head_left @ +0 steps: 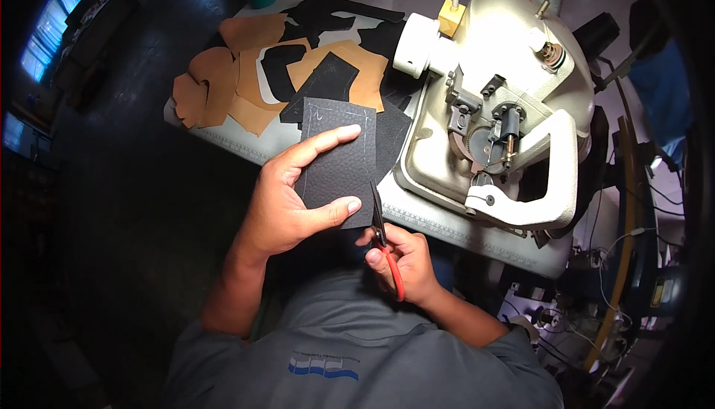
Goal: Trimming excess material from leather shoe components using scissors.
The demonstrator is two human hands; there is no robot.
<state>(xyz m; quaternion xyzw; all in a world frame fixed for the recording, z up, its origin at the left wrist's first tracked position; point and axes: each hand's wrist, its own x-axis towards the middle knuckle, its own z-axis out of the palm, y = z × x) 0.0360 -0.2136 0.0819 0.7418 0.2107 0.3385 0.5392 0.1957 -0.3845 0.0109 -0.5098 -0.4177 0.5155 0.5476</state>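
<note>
I see the left hand [294, 200] pinching a grainy black leather rectangle [337, 159]. The right hand [402, 264] is clamped on red-handled scissors [383, 241], whose blades touch its edge.

We see a dark leather piece [335, 159], roughly rectangular with a pebbled grain and faint pale lines marked along its top and right sides. It is held up flat, facing us, above the near edge of the bench [246, 144], its lower end out past that edge. The left hand [287, 200] pinches it, thumb across the lower front and forefinger across the middle. We also see the scissors [383, 241], with dark blades and red handles, held in the right hand [406, 264]. The blades point upward and meet the lower right edge of the leather piece.
</note>
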